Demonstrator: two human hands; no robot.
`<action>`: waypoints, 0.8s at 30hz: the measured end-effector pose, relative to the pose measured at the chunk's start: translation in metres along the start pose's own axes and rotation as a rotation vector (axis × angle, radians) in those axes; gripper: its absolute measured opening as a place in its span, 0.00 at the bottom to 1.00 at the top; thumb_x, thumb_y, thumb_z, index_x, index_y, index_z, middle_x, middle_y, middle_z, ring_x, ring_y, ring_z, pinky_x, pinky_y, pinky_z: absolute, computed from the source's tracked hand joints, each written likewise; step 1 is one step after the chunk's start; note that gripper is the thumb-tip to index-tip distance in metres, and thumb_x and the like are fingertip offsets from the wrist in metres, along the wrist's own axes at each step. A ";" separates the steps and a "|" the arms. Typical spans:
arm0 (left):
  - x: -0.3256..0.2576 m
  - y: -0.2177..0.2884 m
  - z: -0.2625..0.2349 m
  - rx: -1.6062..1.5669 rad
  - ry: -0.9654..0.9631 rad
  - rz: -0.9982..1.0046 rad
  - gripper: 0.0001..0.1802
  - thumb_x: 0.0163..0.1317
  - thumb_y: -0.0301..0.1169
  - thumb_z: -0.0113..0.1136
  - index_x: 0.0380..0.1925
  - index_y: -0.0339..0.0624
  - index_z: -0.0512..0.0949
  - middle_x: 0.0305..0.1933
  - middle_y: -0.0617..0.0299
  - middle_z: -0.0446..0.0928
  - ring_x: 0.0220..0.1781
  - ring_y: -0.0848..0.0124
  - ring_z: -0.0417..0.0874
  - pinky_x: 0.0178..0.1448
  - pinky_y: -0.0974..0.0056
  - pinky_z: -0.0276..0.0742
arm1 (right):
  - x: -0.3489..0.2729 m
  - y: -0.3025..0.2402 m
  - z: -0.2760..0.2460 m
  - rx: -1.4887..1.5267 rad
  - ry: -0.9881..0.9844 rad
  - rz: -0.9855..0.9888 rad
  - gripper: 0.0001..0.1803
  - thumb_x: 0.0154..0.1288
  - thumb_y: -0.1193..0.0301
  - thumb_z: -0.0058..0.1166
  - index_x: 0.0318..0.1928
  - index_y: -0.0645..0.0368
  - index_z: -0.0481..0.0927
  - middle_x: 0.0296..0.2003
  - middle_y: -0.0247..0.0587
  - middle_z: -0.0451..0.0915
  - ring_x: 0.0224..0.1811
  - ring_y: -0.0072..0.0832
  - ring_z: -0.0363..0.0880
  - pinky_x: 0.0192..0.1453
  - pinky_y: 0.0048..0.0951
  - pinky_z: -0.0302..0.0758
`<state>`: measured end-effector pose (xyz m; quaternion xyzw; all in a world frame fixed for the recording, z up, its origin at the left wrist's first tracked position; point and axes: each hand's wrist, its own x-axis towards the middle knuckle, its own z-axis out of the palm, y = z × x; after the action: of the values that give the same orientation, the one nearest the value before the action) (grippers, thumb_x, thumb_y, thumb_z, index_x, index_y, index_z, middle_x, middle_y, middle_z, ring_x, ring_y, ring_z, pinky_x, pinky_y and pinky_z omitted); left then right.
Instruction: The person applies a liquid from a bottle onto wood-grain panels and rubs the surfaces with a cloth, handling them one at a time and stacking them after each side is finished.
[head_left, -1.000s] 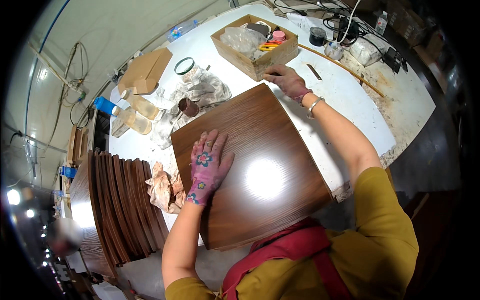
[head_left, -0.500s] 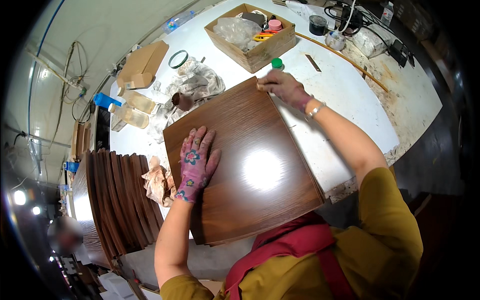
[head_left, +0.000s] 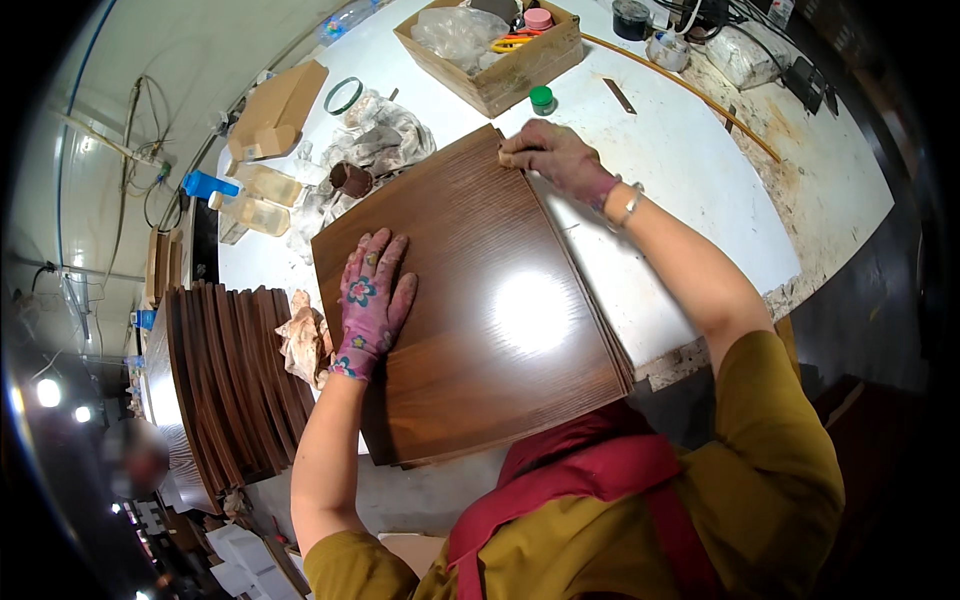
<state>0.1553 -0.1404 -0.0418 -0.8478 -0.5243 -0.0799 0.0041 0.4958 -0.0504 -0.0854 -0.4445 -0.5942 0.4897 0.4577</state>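
A stack of dark brown wood-grain panels [head_left: 450, 270] lies in front of me, its top face glossy with a bright light reflection. My left hand [head_left: 372, 300], in a pink flowered glove, rests flat on the top panel near its left edge, fingers stretched out. At the far right corner is my right hand [head_left: 562, 160], in a stained glove. Its fingers are pinched together against the panel's right edge around a small tan piece whose kind I cannot make out. Just beyond that hand stands a small jar with a green lid [head_left: 542, 99].
More brown panels [head_left: 240, 370] stand on edge in a row at left, beside a crumpled stained cloth [head_left: 303, 340]. On the white table [head_left: 690, 190] are a cardboard box of supplies [head_left: 490, 85], rags [head_left: 385, 140], a brown cup-like roll [head_left: 351, 180] and clear bottles [head_left: 252, 213].
My right hand has slid a little toward me along the panel's right edge, away from the far corner. The left hand stays flat on the panel. The whole view has shifted slightly.
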 end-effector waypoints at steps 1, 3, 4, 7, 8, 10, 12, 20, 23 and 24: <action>0.000 0.000 0.000 -0.006 0.005 0.002 0.28 0.70 0.43 0.56 0.69 0.52 0.70 0.76 0.55 0.64 0.79 0.50 0.59 0.81 0.46 0.51 | -0.018 -0.004 -0.003 0.039 -0.027 -0.003 0.10 0.64 0.66 0.67 0.41 0.58 0.86 0.42 0.35 0.81 0.50 0.25 0.79 0.58 0.26 0.74; 0.000 0.000 0.002 -0.003 0.014 0.003 0.28 0.70 0.42 0.55 0.69 0.52 0.70 0.75 0.55 0.64 0.79 0.50 0.59 0.80 0.47 0.52 | -0.054 -0.011 -0.003 0.065 -0.058 0.000 0.10 0.65 0.65 0.66 0.42 0.58 0.86 0.41 0.35 0.81 0.49 0.25 0.79 0.58 0.27 0.74; -0.001 0.001 0.001 -0.011 0.016 0.003 0.28 0.70 0.42 0.55 0.69 0.52 0.70 0.75 0.55 0.64 0.79 0.50 0.59 0.80 0.47 0.52 | -0.073 -0.016 -0.003 0.077 -0.074 -0.001 0.10 0.66 0.65 0.66 0.42 0.57 0.86 0.41 0.35 0.81 0.49 0.25 0.79 0.58 0.27 0.75; -0.001 0.001 0.002 -0.010 0.029 -0.002 0.28 0.70 0.42 0.56 0.69 0.51 0.70 0.75 0.55 0.65 0.79 0.50 0.59 0.80 0.47 0.53 | -0.125 -0.026 -0.001 0.078 -0.089 -0.058 0.08 0.66 0.68 0.65 0.42 0.57 0.86 0.42 0.37 0.81 0.50 0.27 0.81 0.59 0.27 0.77; -0.001 0.001 0.002 -0.009 0.031 -0.002 0.28 0.70 0.42 0.56 0.69 0.51 0.70 0.75 0.55 0.64 0.79 0.50 0.59 0.80 0.47 0.53 | -0.142 -0.028 0.000 0.064 -0.089 -0.091 0.07 0.66 0.70 0.65 0.42 0.57 0.86 0.43 0.38 0.82 0.50 0.27 0.82 0.59 0.28 0.78; 0.000 0.002 0.001 -0.006 0.034 0.001 0.28 0.70 0.42 0.56 0.69 0.51 0.70 0.76 0.55 0.64 0.79 0.50 0.60 0.80 0.48 0.54 | -0.176 -0.032 0.001 0.077 -0.091 -0.070 0.07 0.66 0.70 0.64 0.42 0.58 0.86 0.43 0.39 0.82 0.51 0.28 0.82 0.59 0.29 0.78; 0.000 -0.003 0.006 0.000 0.068 0.031 0.28 0.70 0.41 0.57 0.69 0.51 0.71 0.75 0.54 0.66 0.78 0.50 0.62 0.79 0.48 0.55 | -0.208 -0.039 0.003 -0.014 -0.097 -0.138 0.06 0.66 0.71 0.64 0.41 0.59 0.86 0.43 0.40 0.83 0.50 0.29 0.82 0.57 0.29 0.79; -0.002 -0.012 0.010 -0.017 0.137 0.099 0.25 0.73 0.40 0.53 0.67 0.45 0.72 0.71 0.49 0.69 0.74 0.50 0.67 0.77 0.51 0.61 | -0.330 -0.056 0.015 -0.531 -0.187 -0.295 0.04 0.67 0.72 0.61 0.40 0.56 0.86 0.41 0.37 0.84 0.45 0.33 0.82 0.51 0.32 0.80; -0.003 -0.009 0.009 -0.043 0.156 0.102 0.25 0.74 0.39 0.52 0.66 0.41 0.73 0.70 0.47 0.70 0.73 0.50 0.68 0.76 0.53 0.63 | -0.356 -0.074 0.033 -0.493 0.075 -0.160 0.04 0.66 0.74 0.61 0.41 0.57 0.85 0.42 0.36 0.83 0.45 0.33 0.82 0.51 0.33 0.79; -0.004 -0.010 0.009 -0.047 0.167 0.101 0.24 0.74 0.39 0.53 0.65 0.41 0.73 0.70 0.47 0.70 0.73 0.51 0.69 0.76 0.53 0.63 | -0.359 -0.082 0.040 -0.496 0.198 -0.139 0.04 0.67 0.74 0.62 0.40 0.58 0.85 0.42 0.37 0.83 0.45 0.33 0.82 0.51 0.32 0.79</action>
<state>0.1457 -0.1390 -0.0523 -0.8633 -0.4768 -0.1623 0.0318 0.5163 -0.4181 -0.0477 -0.5468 -0.6775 0.2508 0.4232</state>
